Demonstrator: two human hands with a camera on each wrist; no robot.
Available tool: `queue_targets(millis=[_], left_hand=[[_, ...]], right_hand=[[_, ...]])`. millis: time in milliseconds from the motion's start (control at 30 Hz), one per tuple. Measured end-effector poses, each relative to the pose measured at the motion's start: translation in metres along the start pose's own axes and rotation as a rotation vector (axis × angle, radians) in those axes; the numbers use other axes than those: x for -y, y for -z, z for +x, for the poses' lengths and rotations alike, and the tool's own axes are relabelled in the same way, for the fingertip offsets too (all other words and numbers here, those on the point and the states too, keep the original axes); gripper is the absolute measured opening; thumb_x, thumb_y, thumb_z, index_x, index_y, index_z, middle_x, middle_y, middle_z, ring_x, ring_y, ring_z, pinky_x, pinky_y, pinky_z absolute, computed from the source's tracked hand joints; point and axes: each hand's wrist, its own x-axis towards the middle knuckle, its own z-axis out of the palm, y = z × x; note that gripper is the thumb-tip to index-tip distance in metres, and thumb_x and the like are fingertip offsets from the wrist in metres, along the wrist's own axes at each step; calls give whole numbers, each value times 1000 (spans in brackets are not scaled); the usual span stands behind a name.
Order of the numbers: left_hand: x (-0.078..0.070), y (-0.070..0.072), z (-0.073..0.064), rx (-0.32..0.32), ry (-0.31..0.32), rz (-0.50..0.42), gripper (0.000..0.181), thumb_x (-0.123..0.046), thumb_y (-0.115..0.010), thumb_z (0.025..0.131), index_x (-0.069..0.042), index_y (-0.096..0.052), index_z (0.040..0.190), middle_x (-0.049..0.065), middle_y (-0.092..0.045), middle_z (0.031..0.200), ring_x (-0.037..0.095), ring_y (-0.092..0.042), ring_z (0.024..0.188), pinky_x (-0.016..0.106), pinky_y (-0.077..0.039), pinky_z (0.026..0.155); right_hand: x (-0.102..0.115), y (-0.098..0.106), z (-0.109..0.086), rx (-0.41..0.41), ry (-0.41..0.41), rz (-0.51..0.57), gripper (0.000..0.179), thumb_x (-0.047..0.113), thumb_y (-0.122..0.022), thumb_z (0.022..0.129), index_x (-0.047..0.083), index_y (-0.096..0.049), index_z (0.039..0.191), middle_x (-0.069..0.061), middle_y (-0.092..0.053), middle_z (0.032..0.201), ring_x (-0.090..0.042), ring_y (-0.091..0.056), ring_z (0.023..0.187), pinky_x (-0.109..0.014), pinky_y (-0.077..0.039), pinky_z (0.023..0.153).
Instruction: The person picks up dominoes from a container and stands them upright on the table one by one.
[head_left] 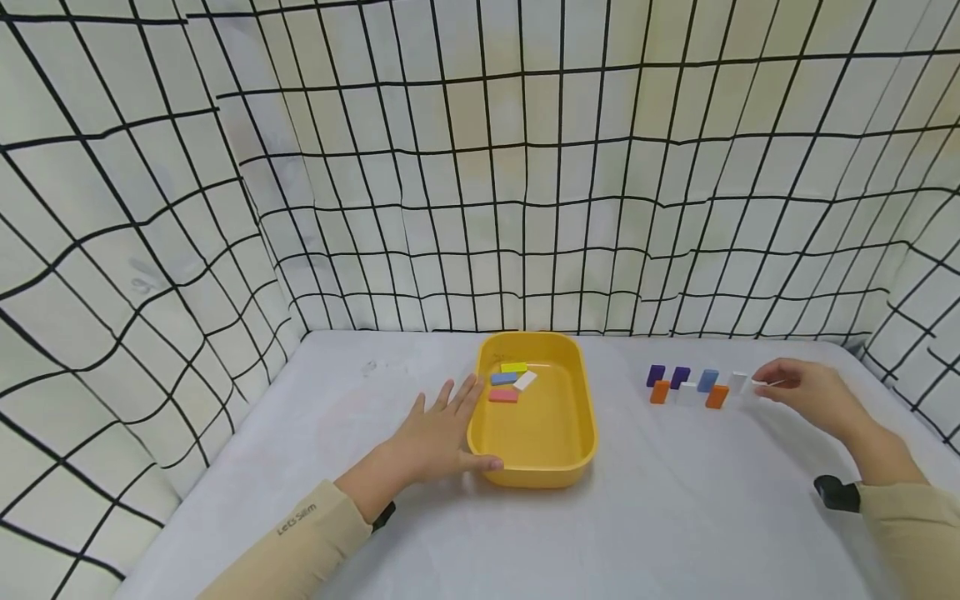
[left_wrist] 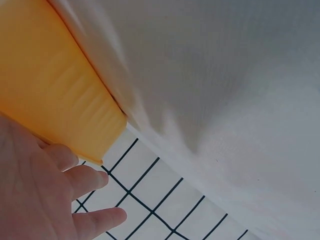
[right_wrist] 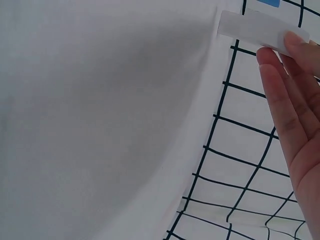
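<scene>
With its fingers spread, my left hand rests against the left side of a yellow plastic tub, the thumb over the near rim. Inside the tub lie a few dominoes: a yellow domino, a blue domino, a white domino and a pink domino. Over on the right, my right hand pinches a white domino between thumb and fingertips. It is at the right end of two rows of upright dominoes, including a purple domino and an orange domino.
A white cloth covers the table. Black-grid netting over white sheeting encloses the back and both sides. The standing dominoes, among them a light blue domino, are close together to the right of the tub.
</scene>
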Motion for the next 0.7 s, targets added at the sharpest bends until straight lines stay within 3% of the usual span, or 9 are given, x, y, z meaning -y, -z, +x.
queue_targets(millis=[333,700], left_hand=[[1,2,0,4,3,16,121,-81,-59,84,-11,-3,166,6,-4,172,39,-8,155,68,-10,118],[1,0,0,-1,-4,15,121,-82,-58,83,-11,-4,166,7,-5,172,40,-9,155,68,-12,118]], right_hand=[[-1,-12,7,68,-39,7,22,8,-70,95,-4,-68,113,-27,-67,111,-47,-63,102,-59,-55,85],[-4,-12,9,76,-56,-3,24,7,-71,95,-6,-67,115,-30,-66,114,-50,-61,105,-59,-55,85]])
